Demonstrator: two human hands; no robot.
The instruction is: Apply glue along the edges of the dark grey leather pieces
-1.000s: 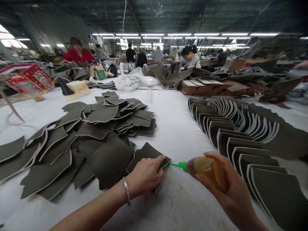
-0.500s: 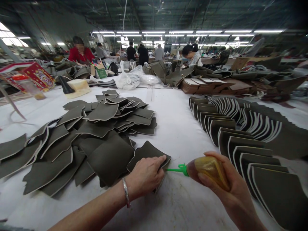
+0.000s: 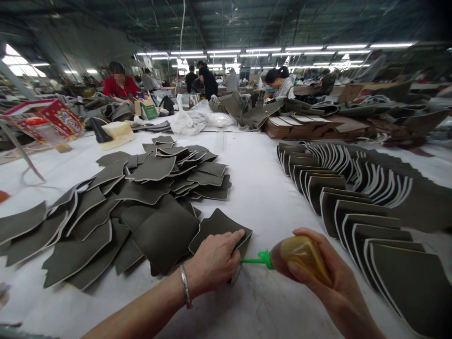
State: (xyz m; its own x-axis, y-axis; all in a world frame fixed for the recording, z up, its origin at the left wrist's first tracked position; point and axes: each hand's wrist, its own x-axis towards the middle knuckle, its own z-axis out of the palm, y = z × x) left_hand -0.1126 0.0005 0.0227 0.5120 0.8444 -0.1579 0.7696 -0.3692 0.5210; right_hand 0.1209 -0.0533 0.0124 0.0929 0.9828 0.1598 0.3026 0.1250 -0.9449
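Green nozzle of my glue bottle (image 3: 300,256), clasped in my right hand (image 3: 332,282), has crept down the edge of the leather piece (image 3: 219,226) my left hand (image 3: 213,261) pins flat.

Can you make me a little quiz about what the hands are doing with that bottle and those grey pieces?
1. True or false: the right hand holds a bottle with a green nozzle.
2. What does the left hand press on? A) a red box B) a grey piece C) a plastic bag
3. Fill in: the neat overlapping rows of pieces lie on the person's ____ side.

Key: 1 true; 2 B; 3 right.
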